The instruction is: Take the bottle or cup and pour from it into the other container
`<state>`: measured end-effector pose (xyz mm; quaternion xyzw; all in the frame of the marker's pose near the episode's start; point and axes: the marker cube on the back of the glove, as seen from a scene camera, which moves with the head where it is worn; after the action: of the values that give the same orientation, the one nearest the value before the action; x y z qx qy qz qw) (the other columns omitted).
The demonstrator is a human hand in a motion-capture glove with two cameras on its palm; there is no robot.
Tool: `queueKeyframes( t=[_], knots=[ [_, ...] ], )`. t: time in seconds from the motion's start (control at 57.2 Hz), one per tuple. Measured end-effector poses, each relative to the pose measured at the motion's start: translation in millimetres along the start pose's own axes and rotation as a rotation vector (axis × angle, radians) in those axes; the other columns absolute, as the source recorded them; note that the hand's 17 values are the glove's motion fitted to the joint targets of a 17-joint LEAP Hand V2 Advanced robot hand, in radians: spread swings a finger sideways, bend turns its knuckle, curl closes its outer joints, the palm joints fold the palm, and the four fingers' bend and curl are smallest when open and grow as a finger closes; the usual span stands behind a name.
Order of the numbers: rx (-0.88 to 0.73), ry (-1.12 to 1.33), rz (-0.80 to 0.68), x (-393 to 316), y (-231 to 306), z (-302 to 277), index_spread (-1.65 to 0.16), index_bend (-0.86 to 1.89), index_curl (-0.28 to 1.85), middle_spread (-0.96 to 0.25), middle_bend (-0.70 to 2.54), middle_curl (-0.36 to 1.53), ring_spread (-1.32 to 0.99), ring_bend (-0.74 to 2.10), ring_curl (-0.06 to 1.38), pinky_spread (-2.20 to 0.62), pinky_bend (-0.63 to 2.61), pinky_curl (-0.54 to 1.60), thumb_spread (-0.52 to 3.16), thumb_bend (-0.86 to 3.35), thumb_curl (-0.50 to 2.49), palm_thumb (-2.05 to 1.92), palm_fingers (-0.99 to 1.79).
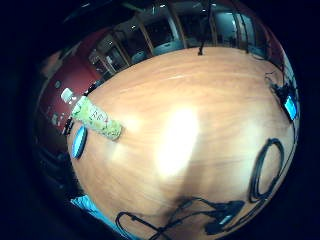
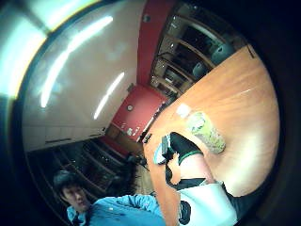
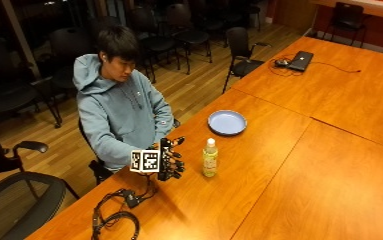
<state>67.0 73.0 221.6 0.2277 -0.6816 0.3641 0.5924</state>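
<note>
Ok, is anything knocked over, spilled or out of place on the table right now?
Nothing stands out. The bottle stands upright and capped on the table, the blue plate lies flat beyond it, and the gloved hand is beside the bottle, not touching it. No spill shows.

Your right hand (image 3: 170, 161): black glove, black straps, white plastic piece at palm (image 2: 207, 202). You wear grey-blue hoodie (image 3: 114, 117), hood down at neck, drawstrings hanging on chest, small pale mark on sleeve near elbow.
</note>
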Motion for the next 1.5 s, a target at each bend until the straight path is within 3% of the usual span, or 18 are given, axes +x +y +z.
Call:
queueKeyframes(
  t=[0.647,0.822,0.927,1.136,1.504],
  knots=[
    [-0.239,-0.217,0.092,15,-8,135,-0.26,0.11,0.19,0.15,0.19,0.32,0.17,0.55,0.31,0.29,0.81,0.31,0.89,-0.03,0.42,0.65,0.03],
    [-0.233,-0.293,0.105,9,-14,170,-0.27,0.10,0.17,0.15,0.19,0.31,0.18,0.59,0.31,0.29,0.86,0.31,0.86,-0.03,0.42,0.68,0.03],
    [-0.209,-0.343,0.099,0,-17,186,-0.27,0.10,0.16,0.14,0.26,0.33,0.18,0.62,0.31,0.28,0.88,0.31,0.83,-0.01,0.42,0.76,0.16],
    [-0.175,-0.433,0.118,-16,-20,209,-0.17,0.18,0.25,0.03,0.44,0.40,0.00,0.61,0.31,0.11,0.66,0.25,0.75,0.03,0.47,1.01,0.85],
    [-0.189,-0.451,0.121,-33,-19,237,-0.13,0.10,0.27,-0.06,0.34,0.44,-0.15,0.58,0.40,-0.15,0.63,0.31,0.42,-0.03,0.60,1.10,1.04]
  ],
)
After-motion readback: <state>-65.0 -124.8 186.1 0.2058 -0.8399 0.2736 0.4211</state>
